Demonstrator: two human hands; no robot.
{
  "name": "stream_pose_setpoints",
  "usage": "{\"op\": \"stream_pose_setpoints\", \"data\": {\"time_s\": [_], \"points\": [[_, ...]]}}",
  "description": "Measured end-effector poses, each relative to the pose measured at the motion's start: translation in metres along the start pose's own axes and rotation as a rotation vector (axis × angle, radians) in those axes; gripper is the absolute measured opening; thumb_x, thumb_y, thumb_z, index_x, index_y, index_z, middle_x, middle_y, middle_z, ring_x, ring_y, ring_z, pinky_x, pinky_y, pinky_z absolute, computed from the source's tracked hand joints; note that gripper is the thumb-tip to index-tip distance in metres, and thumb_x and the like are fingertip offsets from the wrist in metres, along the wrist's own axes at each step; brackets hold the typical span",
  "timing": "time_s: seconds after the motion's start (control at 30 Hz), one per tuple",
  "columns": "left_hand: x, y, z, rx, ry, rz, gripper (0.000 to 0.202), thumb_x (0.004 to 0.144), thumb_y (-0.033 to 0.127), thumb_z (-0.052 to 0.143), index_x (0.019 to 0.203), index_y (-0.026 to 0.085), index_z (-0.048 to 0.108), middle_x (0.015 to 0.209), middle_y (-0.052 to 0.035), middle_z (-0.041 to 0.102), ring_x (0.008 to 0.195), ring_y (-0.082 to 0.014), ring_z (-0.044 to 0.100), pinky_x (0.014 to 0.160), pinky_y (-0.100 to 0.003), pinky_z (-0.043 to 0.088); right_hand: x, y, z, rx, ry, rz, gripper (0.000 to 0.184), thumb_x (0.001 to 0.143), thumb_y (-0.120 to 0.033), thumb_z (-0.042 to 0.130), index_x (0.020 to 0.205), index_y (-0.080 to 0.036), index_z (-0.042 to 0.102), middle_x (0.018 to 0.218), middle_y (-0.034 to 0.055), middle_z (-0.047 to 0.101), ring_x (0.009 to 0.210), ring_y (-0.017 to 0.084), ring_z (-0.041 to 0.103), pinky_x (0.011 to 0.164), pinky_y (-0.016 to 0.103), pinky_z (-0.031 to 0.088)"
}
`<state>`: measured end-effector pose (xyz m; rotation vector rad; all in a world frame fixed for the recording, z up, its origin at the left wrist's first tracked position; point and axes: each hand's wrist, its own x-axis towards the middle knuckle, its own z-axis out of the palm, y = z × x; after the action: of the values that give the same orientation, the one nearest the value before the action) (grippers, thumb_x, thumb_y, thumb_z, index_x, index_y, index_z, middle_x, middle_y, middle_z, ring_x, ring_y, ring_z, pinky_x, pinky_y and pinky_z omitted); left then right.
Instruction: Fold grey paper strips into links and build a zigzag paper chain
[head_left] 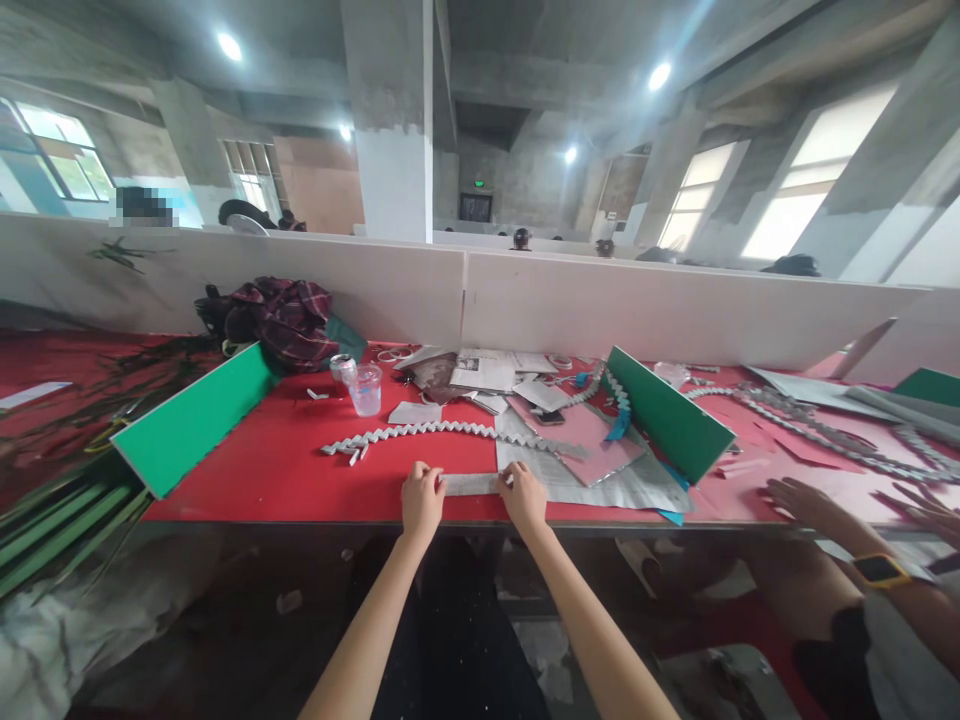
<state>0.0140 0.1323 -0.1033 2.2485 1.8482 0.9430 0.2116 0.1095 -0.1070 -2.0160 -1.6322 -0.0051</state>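
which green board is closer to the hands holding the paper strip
The green board on the right, beside the right hand; the one on the left lies farther off.

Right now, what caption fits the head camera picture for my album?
Both hands, left and right, press a newspaper strip on the red table near a folded paper chain.

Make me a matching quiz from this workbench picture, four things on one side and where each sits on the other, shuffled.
Things:
1. paper strip
2. plastic cup
3. plaid cloth bundle
4. folded paper chain

Places:
A. against the white partition, back left
B. pinched between the left hand and right hand at the table's front edge
C. stretched across the red table just beyond the hands
D. upright beside a small can

Pairs: 1-B, 2-D, 3-A, 4-C
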Motion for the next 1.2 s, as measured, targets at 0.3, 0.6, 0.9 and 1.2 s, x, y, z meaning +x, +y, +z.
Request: {"op": "stream_pose_setpoints", "data": {"time_s": [0.3, 0.6, 0.9, 1.2], "points": [[0.016, -0.005, -0.005, 0.010, -0.178, 0.035, 0.011, 0.084, 0.024, 0.053, 0.093, 0.022, 0.060, 0.094, -0.0033, 0.051, 0.080, -0.0138, 0.057, 0.068, -0.022, 0.041, 0.001, 0.000, 0.000, -0.001, 0.000, 0.008, 0.010, 0.084, -0.024, 0.050, 0.083, -0.019, 0.059, 0.090, 0.0008, 0.059, 0.064, 0.009, 0.056, 0.054, 0.022, 0.026], [0.025, -0.003, -0.011, 0.048, -0.300, 0.015, 0.010, 0.086, 0.027, 0.049, 0.091, 0.023, 0.056, 0.098, -0.0030, 0.050, 0.073, -0.0133, 0.057, 0.055, -0.022, 0.035, -0.001, 0.000, 0.000, 0.001, 0.003, 0.016, 0.011, 0.085, -0.026, 0.050, 0.084, -0.020, 0.060, 0.090, 0.0017, 0.059, 0.064, 0.010, 0.055, 0.054, 0.022, 0.025], [0.028, 0.000, -0.011, 0.077, -0.321, -0.014, 0.012, 0.088, 0.026, 0.045, 0.092, 0.024, 0.056, 0.100, -0.0037, 0.050, 0.075, -0.0135, 0.057, 0.053, -0.021, 0.034, 0.001, 0.003, 0.004, -0.004, 0.016, 0.002, 0.011, 0.085, -0.027, 0.049, 0.082, -0.020, 0.057, 0.089, 0.0000, 0.058, 0.064, 0.009, 0.055, 0.053, 0.022, 0.025], [0.023, 0.003, -0.013, 0.114, -0.269, 0.053, 0.014, 0.088, 0.022, 0.045, 0.098, 0.024, 0.056, 0.100, -0.0037, 0.052, 0.083, -0.0147, 0.056, 0.055, -0.022, 0.034, -0.003, 0.000, 0.004, -0.047, 0.009, 0.000, 0.011, 0.086, -0.026, 0.049, 0.085, -0.019, 0.056, 0.090, 0.0007, 0.057, 0.063, 0.009, 0.054, 0.052, 0.022, 0.023]]}}
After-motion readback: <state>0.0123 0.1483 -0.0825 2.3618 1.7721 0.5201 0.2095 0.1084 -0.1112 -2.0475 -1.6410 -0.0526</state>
